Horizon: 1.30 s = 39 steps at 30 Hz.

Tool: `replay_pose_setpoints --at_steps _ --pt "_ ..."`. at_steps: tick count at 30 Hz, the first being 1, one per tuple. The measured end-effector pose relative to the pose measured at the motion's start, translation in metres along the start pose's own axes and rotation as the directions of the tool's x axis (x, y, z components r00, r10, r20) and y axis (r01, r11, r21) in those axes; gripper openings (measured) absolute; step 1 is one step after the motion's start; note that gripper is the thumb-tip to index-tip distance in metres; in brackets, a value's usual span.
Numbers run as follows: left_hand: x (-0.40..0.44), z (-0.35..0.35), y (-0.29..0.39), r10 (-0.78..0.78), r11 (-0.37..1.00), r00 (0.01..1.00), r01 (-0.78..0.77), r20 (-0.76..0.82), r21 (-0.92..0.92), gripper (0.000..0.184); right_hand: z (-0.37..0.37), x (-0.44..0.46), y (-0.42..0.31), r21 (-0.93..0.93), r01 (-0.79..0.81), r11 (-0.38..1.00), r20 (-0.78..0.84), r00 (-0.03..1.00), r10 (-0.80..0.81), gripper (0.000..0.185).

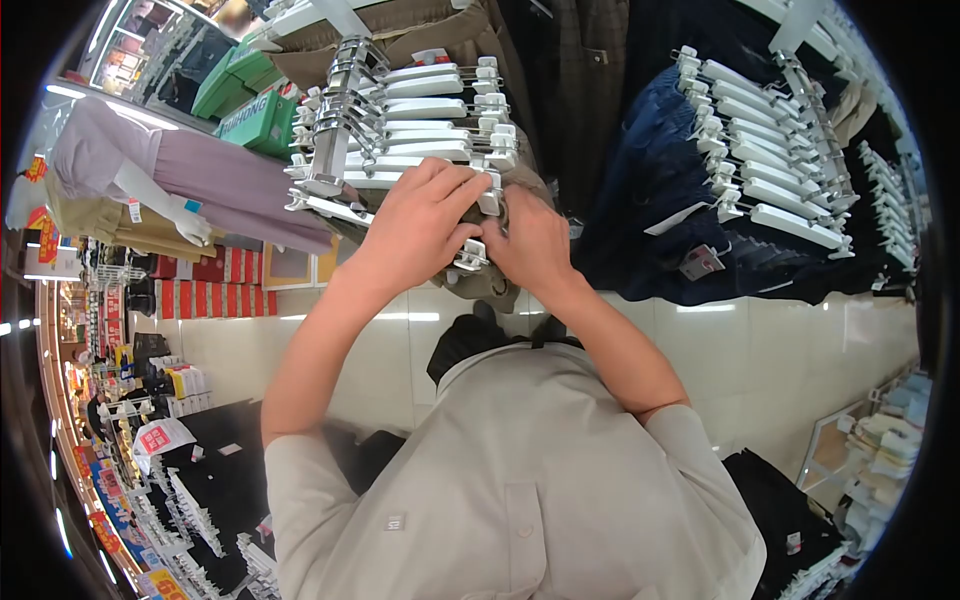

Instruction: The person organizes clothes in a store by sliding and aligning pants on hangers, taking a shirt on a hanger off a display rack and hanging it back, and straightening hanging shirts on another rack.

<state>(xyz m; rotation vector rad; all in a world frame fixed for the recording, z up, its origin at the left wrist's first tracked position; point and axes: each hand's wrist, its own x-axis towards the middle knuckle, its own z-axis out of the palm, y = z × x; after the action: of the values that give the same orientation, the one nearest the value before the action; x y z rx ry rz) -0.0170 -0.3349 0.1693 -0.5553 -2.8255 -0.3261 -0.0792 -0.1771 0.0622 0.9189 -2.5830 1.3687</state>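
White clip hangers (425,107) hang in a row on a chrome rail (335,130), holding brown and khaki trousers (400,38). At the near end of this row, my left hand (425,220) has its fingers bent over a white hanger clip (490,193), its thumb pointing right. Close on its right, my right hand (530,240) is curled at the same clip and the khaki cloth below it. Another clip (471,256) shows just under the hands. The fingertips of my right hand are partly hidden in the cloth.
Dark blue jeans (640,170) hang on white hangers (780,170) to the right. A mannequin in a mauve skirt (230,180) stands at the left, near green boxes (262,118). More racks of clothes stand at the lower left and lower right. Pale floor tiles (700,350) lie below.
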Motion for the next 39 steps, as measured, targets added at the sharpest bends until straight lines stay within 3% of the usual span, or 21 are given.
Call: replay_pose_setpoints --at_steps 3,11,12,16,20,23,24,27,39 --pt "0.005 -0.005 -0.007 0.032 0.999 0.999 -0.032 0.04 -0.016 0.06 -0.002 -0.003 0.012 0.015 0.139 0.99 -0.093 0.986 -0.137 0.026" --pt "0.021 -0.01 -0.009 0.063 0.985 0.987 -0.037 0.15 -0.171 0.053 -0.04 -0.011 0.005 0.031 0.319 0.947 -0.044 0.947 -0.317 0.02" --pt "0.023 -0.009 -0.009 0.084 0.982 0.987 -0.059 0.135 -0.178 0.049 -0.04 -0.012 0.005 0.026 0.323 0.946 -0.072 0.944 -0.321 0.019" --pt "0.023 -0.02 -0.011 -0.03 0.963 0.959 0.104 0.282 -0.25 0.039 -0.046 -0.016 0.006 0.006 0.316 0.949 -0.159 0.937 -0.311 0.017" --pt "0.022 -0.016 -0.016 0.014 0.969 0.962 0.053 0.273 -0.239 0.04 -0.051 -0.015 0.005 0.009 0.352 0.936 -0.188 0.92 -0.344 0.016" --pt "0.03 -0.02 -0.002 -0.131 0.92 0.932 0.241 0.338 -0.309 0.044 -0.051 -0.015 0.009 -0.037 0.393 0.919 -0.112 0.912 -0.394 0.015" --pt "0.029 -0.015 -0.005 -0.053 0.945 0.953 0.145 0.298 -0.295 0.05 -0.052 -0.014 0.01 -0.038 0.391 0.92 -0.125 0.911 -0.393 0.014" --pt "0.03 -0.014 -0.006 -0.106 0.921 0.934 0.222 0.342 -0.319 0.05 -0.051 -0.013 0.01 -0.035 0.378 0.925 -0.151 0.913 -0.379 0.013" --pt "0.024 0.0 -0.018 -0.011 0.96 0.977 0.07 0.213 -0.271 0.044 -0.041 -0.013 0.01 0.065 0.299 0.952 -0.24 0.931 -0.276 0.009"
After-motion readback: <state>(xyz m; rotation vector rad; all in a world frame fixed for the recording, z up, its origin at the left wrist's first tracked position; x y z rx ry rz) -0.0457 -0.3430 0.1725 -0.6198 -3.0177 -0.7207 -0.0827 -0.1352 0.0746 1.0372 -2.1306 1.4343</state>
